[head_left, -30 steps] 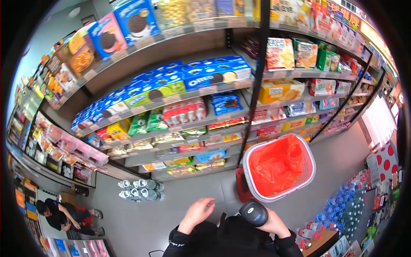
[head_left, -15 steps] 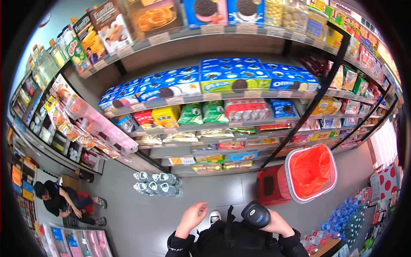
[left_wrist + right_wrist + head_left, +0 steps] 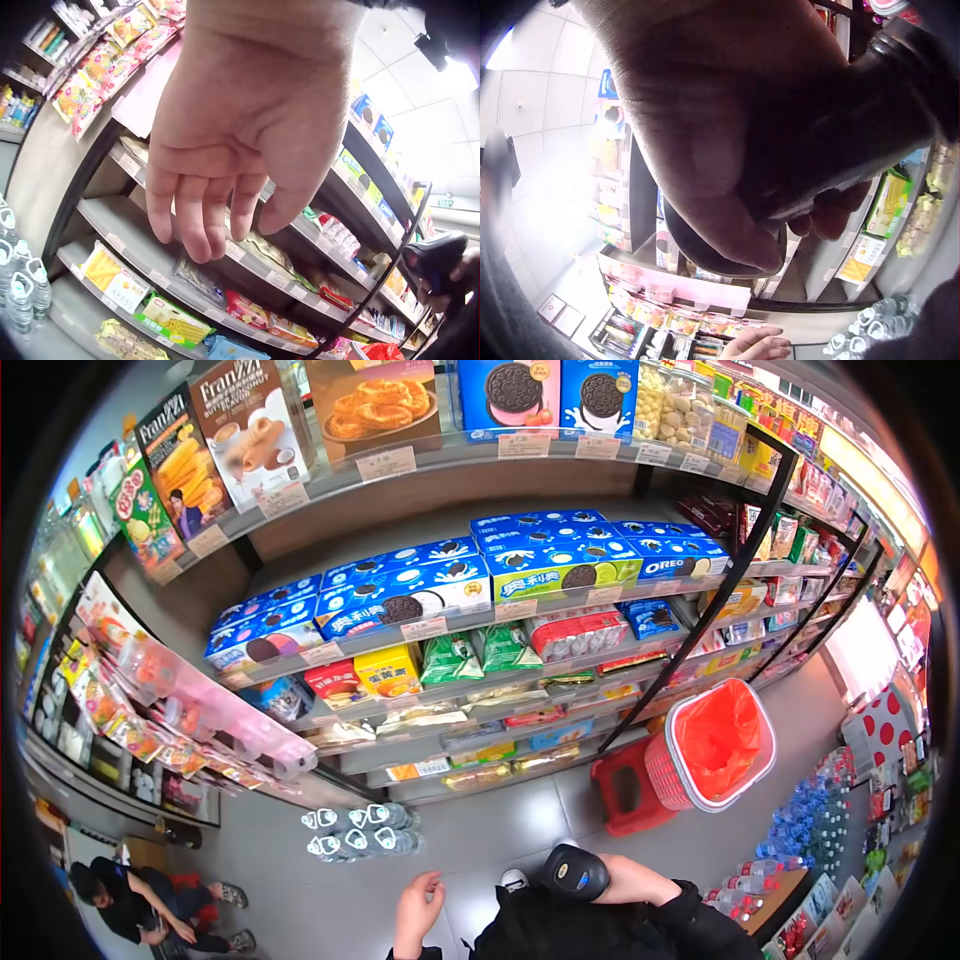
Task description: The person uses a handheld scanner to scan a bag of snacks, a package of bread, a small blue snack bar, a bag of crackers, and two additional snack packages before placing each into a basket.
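In the head view my left hand (image 3: pixel 419 907) hangs in front of the body with nothing in it; the left wrist view shows that hand (image 3: pixel 244 142) palm on, its fingers loosely bent. My right hand (image 3: pixel 637 880) grips a black handheld scanner (image 3: pixel 575 873), its rounded head pointing away to the left. From the right wrist view, the fingers of the right hand (image 3: pixel 705 150) wrap round the dark handle (image 3: pixel 832 135). Neither hand touches the shelves. Blue Oreo boxes (image 3: pixel 405 596) lie on a shelf ahead.
A red basket (image 3: pixel 668 765) with a red liner stands by a red stool (image 3: pixel 618 800) at right. Bottled water packs (image 3: pixel 360 832) sit on the floor near the shelving. Someone seated (image 3: pixel 135 900) is at lower left; more bottles (image 3: pixel 800 825) stand at right.
The view has swung left and closer to the shelves since a second ago. The basket now appears further right, the boxes larger. My right hand has kept its grip on the scanner.
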Tool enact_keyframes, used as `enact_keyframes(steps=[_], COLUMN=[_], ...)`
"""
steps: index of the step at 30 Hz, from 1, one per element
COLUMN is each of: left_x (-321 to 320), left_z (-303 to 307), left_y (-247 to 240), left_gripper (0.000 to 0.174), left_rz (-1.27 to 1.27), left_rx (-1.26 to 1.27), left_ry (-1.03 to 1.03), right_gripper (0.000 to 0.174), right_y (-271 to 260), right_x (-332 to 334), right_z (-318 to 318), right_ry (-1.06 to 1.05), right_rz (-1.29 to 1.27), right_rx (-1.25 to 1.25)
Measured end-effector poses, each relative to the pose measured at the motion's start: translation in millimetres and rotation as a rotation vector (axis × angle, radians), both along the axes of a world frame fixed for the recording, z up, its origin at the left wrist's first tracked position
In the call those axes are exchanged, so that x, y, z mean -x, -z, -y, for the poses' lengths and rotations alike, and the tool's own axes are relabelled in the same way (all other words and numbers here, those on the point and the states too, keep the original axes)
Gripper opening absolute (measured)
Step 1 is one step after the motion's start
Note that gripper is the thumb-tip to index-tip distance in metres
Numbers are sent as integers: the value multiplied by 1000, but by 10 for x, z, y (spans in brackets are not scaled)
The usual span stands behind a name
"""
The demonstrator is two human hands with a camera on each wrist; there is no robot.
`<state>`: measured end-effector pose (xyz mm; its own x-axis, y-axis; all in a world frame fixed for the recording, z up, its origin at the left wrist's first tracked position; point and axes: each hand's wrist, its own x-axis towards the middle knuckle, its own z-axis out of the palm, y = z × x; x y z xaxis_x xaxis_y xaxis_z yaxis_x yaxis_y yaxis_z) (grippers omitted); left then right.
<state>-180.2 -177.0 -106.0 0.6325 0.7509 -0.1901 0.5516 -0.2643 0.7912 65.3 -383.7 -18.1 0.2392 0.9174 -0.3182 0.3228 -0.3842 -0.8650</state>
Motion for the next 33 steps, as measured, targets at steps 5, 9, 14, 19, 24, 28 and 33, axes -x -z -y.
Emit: enact_keyframes(steps=[5,9,14,19,24,28,33], left_x=[-85,-181,-265,-539,-888,-996,-910], left_z=[-44,-100,-244,-485,-733,-814,-859], left_y=[82,83,80,-155,-414,-487,-382], left_gripper=[22,21,22,22,26,26,25], left_rz=[25,76,14,-84,-112,-143,-189], left_rx=[5,32,53,-14,-74,-21,0], left_ry=[-31,-48,-107,-134,-61,-113,-164], right_gripper=[36,35,34,34,37,37,37], right_y=[-5,-43,37,68,110,272,318], right_x=[-90,-247,-521,-895,-1267,-1443,-1485], right_z=[-91,-330,-610,-898,-1120,-1327,-1590], right_ry=[-24,-77,-139,-101,-112,-182,-259], right_rz=[10,-17,-26,18,8,22,-59], right_rx=[59,63,-15,-99,-74,-83,-84])
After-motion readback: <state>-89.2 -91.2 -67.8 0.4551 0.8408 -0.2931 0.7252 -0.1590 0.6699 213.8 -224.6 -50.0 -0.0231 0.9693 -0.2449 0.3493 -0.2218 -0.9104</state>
